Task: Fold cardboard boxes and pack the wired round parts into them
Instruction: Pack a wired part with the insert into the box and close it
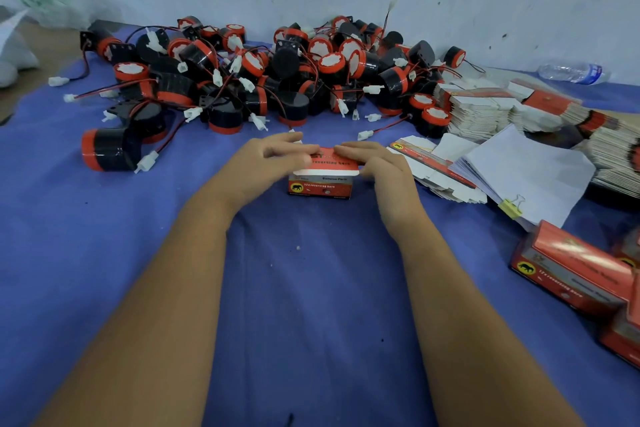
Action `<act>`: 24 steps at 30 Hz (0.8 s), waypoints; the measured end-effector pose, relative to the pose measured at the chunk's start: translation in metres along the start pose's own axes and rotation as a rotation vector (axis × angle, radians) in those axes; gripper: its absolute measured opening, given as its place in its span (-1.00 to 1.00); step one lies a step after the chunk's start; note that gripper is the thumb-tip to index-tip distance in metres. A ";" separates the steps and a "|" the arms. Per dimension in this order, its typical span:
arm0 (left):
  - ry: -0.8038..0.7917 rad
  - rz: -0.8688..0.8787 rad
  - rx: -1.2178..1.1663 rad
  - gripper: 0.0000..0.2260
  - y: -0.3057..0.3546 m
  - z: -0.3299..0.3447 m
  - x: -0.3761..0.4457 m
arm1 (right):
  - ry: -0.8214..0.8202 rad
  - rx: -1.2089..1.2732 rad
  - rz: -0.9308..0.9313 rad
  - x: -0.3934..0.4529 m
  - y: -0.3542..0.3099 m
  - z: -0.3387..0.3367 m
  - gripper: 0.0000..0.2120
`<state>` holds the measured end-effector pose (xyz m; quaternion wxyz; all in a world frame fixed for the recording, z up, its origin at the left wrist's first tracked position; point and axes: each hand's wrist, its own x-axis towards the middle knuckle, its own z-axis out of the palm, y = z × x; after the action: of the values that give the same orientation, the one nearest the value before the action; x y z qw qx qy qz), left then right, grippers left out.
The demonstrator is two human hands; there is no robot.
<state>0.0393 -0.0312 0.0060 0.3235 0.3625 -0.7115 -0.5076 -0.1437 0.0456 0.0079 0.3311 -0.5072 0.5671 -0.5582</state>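
Observation:
A small red and grey cardboard box [322, 185] stands on the blue cloth in the middle. My left hand [266, 158] and my right hand [377, 163] both rest on its red top flap, fingers curled over the far edge and pressing it down. What is inside the box is hidden. Behind it lies a big heap of black and red round parts [263, 80] with red-black wires and white plugs. One round part [107, 149] lies apart at the left.
Stacks of flat unfolded boxes [485, 107] and a clipped sheaf of white paper [526, 170] lie at the right. Several closed red boxes [575, 270] sit at the near right. A plastic bottle [571, 73] lies by the wall.

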 end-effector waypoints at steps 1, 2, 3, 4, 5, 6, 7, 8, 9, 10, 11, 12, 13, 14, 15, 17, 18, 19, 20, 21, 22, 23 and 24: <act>-0.014 0.036 0.038 -0.79 -0.002 -0.001 -0.002 | -0.044 -0.002 -0.006 -0.001 -0.001 -0.003 -0.57; -0.033 0.055 0.066 -0.75 -0.004 -0.002 -0.002 | -0.085 -0.014 -0.017 -0.002 -0.001 -0.006 -0.59; -0.044 0.060 0.084 -0.72 -0.006 -0.004 -0.002 | -0.123 -0.023 -0.027 -0.003 -0.001 -0.010 -0.61; -0.036 0.057 0.096 -0.69 -0.004 -0.004 -0.003 | -0.159 -0.026 -0.034 -0.003 -0.001 -0.012 -0.63; -0.034 0.061 0.100 -0.68 -0.002 -0.004 -0.003 | -0.192 -0.033 -0.039 -0.003 -0.001 -0.014 -0.66; -0.034 0.066 0.119 -0.68 -0.002 -0.004 -0.003 | -0.217 -0.053 -0.040 -0.002 0.000 -0.015 -0.69; -0.032 0.074 0.135 -0.66 -0.002 -0.004 -0.003 | -0.230 -0.097 -0.042 -0.001 0.001 -0.016 -0.71; -0.028 0.083 0.143 -0.64 -0.002 -0.005 -0.003 | -0.231 -0.155 -0.047 0.000 0.003 -0.016 -0.71; -0.021 0.083 0.141 -0.61 -0.002 -0.005 -0.004 | -0.226 -0.209 -0.056 0.001 0.004 -0.016 -0.68; -0.017 0.082 0.128 -0.59 -0.003 -0.005 -0.004 | -0.219 -0.247 -0.067 0.001 0.005 -0.016 -0.66; -0.020 0.081 0.112 -0.57 -0.002 -0.005 -0.005 | -0.211 -0.268 -0.081 0.000 0.005 -0.016 -0.64; -0.028 0.083 0.109 -0.55 -0.003 -0.006 -0.004 | -0.203 -0.281 -0.098 0.000 0.006 -0.015 -0.63; -0.042 0.084 0.116 -0.54 -0.004 -0.007 -0.004 | -0.193 -0.294 -0.115 0.000 0.006 -0.015 -0.63; -0.056 0.089 0.124 -0.53 -0.004 -0.008 -0.004 | -0.183 -0.310 -0.131 0.000 0.007 -0.014 -0.62; -0.063 0.101 0.124 -0.54 -0.005 -0.008 -0.003 | -0.176 -0.327 -0.144 0.001 0.008 -0.014 -0.62; -0.066 0.128 0.092 -0.60 -0.007 -0.009 -0.003 | -0.161 -0.358 -0.163 0.001 0.008 -0.012 -0.62; -0.065 0.134 0.068 -0.62 -0.009 -0.009 -0.003 | -0.155 -0.370 -0.168 0.002 0.008 -0.012 -0.62; -0.060 0.138 0.047 -0.64 -0.010 -0.009 -0.002 | -0.150 -0.378 -0.171 0.002 0.008 -0.011 -0.62; -0.055 0.143 0.033 -0.65 -0.012 -0.009 -0.002 | -0.145 -0.381 -0.174 0.002 0.008 -0.011 -0.62; -0.048 0.152 0.023 -0.66 -0.012 -0.009 -0.001 | -0.139 -0.382 -0.176 0.002 0.008 -0.010 -0.62; -0.043 0.164 0.015 -0.69 -0.013 -0.009 0.000 | -0.133 -0.385 -0.178 0.002 0.009 -0.010 -0.63; -0.037 0.178 0.007 -0.71 -0.013 -0.009 0.000 | -0.126 -0.389 -0.181 0.002 0.009 -0.009 -0.63; -0.030 0.190 0.000 -0.73 -0.013 -0.008 0.000 | -0.118 -0.394 -0.185 0.002 0.009 -0.008 -0.63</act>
<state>0.0482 -0.0375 -0.0042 0.3594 0.2855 -0.7477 -0.4799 -0.1540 0.0448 0.0006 0.2059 -0.6437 0.5957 -0.4340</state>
